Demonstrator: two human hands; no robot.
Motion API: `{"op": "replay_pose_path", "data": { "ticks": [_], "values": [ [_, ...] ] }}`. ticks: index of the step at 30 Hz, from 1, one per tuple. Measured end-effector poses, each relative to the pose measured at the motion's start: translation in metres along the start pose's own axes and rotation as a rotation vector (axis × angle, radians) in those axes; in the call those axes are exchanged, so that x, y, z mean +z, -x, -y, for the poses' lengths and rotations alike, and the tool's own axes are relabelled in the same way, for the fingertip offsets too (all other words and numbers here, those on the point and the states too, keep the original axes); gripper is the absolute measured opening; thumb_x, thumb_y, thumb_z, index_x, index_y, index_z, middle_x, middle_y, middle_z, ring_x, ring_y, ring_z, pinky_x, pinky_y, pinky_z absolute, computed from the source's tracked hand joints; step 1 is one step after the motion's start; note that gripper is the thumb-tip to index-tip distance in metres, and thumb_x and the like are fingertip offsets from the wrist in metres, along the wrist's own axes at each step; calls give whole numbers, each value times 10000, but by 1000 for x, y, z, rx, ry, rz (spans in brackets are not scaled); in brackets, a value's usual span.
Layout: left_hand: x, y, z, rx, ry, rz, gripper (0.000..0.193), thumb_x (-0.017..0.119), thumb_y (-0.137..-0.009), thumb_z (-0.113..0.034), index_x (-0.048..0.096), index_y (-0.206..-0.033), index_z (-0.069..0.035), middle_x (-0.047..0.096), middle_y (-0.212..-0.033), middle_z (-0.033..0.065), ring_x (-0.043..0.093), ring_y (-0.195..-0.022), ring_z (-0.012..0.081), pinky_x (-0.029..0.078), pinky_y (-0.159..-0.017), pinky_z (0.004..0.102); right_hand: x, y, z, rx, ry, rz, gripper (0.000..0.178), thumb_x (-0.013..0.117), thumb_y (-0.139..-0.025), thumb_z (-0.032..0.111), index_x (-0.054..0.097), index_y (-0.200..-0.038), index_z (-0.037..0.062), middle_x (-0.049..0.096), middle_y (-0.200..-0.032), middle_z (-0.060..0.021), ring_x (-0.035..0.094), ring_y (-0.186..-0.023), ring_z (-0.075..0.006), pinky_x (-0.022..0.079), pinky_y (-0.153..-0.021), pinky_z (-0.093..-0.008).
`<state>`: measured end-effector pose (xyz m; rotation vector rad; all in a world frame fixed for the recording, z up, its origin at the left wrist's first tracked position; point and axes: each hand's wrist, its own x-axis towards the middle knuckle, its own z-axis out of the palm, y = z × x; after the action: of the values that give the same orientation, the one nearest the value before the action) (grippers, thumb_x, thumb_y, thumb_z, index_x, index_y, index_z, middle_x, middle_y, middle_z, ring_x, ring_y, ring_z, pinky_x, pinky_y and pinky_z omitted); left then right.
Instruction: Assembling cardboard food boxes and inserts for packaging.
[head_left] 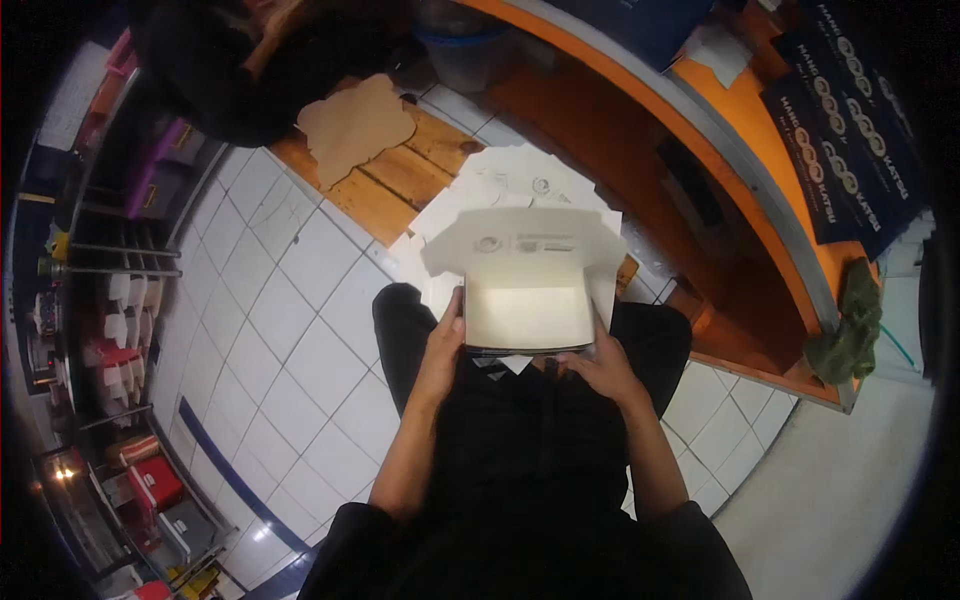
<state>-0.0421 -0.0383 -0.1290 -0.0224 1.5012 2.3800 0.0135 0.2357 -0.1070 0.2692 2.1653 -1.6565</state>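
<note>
A white cardboard box [525,300], partly folded with its lid flap up, sits over my lap. My left hand [446,340] grips its left side wall, thumb along the edge. My right hand [597,362] holds the lower right corner of the box. Beyond the box lies a pile of flat white box blanks [500,185] on the floor and the wooden pallet. I wear black trousers and sleeves.
A wooden pallet [395,180] with a brown cardboard cutout [355,125] lies ahead on the white tiled floor [290,330]. Another person in black [230,70] is at the upper left. An orange counter [760,220] curves on the right, a green cloth [850,320] on it. Shelves with boxes [120,330] stand left.
</note>
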Motion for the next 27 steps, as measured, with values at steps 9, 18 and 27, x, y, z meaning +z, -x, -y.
{"op": "replay_pose_path", "data": {
  "ticks": [9,18,27],
  "values": [
    [3,-11,26,-93,-523,-201,644,652,-978,-128,372,-1481,159,463,-1492,341,448,-1430,354,350,-1173,378,-62,41,83,1,643,-244,433,728,-884,185,646,-1297,84,753,-1043,-153,710,-1025,-322,529,-947,-432],
    [8,2,4,-72,-543,-333,600,628,-1018,-261,464,-1430,144,542,-1433,302,539,-1341,343,395,-1136,397,-244,106,342,-743,1656,-1865,434,735,-912,301,646,-1309,147,548,-1461,-109,515,-1349,-285,293,-1136,-555],
    [-3,14,6,21,-469,-426,494,632,-1021,-226,539,-1376,104,610,-1352,265,592,-1267,310,435,-1095,381,-315,117,377,-233,1351,-1364,281,641,-966,338,741,-1102,114,757,-981,-113,693,-981,-304,327,-1058,-554]
  ]
}}
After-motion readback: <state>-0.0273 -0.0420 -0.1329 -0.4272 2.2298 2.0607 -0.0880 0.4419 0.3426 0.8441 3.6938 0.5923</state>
